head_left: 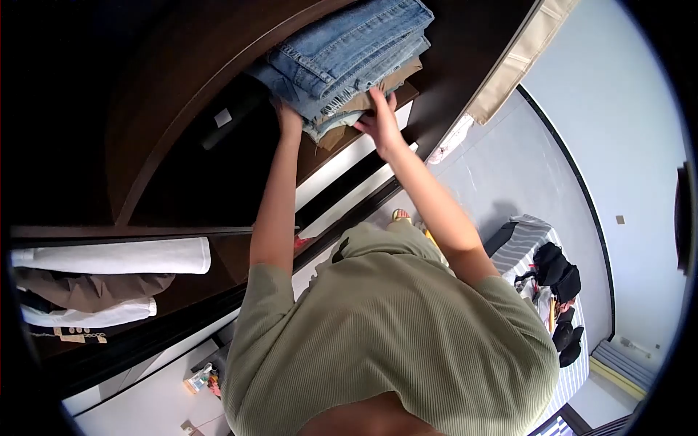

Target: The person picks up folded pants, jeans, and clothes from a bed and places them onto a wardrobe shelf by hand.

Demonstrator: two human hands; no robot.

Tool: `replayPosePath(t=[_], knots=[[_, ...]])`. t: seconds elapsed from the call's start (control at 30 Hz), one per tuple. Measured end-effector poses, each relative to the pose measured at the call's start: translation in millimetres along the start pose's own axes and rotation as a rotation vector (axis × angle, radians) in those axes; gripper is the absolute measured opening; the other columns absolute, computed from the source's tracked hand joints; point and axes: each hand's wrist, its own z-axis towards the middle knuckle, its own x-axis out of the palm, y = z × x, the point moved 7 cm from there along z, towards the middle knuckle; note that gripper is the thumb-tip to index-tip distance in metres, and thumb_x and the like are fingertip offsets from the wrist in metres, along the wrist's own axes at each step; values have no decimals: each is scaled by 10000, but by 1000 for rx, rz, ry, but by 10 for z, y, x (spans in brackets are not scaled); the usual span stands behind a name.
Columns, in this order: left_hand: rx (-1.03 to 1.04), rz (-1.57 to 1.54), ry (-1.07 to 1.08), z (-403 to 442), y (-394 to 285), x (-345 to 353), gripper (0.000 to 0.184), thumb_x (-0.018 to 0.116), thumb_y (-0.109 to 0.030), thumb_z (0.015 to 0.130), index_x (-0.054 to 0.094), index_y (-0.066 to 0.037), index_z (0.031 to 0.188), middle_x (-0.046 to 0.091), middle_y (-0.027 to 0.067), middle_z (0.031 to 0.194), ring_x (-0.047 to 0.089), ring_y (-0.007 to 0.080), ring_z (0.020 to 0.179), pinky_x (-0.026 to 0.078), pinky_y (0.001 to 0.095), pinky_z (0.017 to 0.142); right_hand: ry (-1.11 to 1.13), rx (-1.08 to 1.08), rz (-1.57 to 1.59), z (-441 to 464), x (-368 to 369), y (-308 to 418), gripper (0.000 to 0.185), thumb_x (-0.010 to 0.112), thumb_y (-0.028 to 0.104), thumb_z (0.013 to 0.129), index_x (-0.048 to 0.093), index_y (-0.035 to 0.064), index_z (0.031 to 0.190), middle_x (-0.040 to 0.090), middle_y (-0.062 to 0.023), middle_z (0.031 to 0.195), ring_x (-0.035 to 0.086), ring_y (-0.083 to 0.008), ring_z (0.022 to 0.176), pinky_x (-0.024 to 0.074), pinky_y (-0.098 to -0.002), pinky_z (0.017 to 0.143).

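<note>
1. Head view: we are steadying the clothes pile (pixel 349 54) at the shelf (pixel 342 150)
2. Right grip (pixel 382 125) is resting spread against it; left grip (pixel 288 118), we cannot tell
3. Ideally we are supporting layers evenly

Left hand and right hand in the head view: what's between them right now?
In the head view, the folded clothes stack, blue denim above brown fabric, lies between the left hand and right hand.

Dark shelves (pixel 231 263) carry a denim-topped clothes stack (pixel 349 47) and, at left, folded white and brown garments (pixel 116 289).
</note>
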Motion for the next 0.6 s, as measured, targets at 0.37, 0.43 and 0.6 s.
replayPosePath(t=[0.37, 0.43, 0.6], knots=[[-101, -130, -145, -475, 68, -1222, 618, 474, -237, 867, 200, -4, 1369, 358, 173, 1320, 386, 279, 1193, 294, 358, 1003, 218, 209, 80, -673, 876, -913, 519, 558, 174, 800, 261, 79, 1216, 459, -98, 1084, 560, -206, 919, 468, -301, 789], [-138, -284, -163, -468, 181, -1372, 640, 481, -207, 863, 159, -11, 1380, 368, 163, 1306, 409, 267, 1179, 322, 352, 991, 233, 342, 114, -733, 1068, -1034, 357, 569, 183, 796, 404, 77, 1095, 468, -78, 1068, 537, -188, 898, 453, -289, 791], [-178, -526, -240, -410, 407, -1556, 645, 486, -158, 857, 138, -24, 1384, 357, 155, 1298, 442, 259, 1156, 370, 357, 974, 429, 343, 25, -315, 1555, -1448, 340, 556, 186, 811, 453, 92, 1121, 492, -44, 1051, 488, -170, 965, 393, -304, 859]])
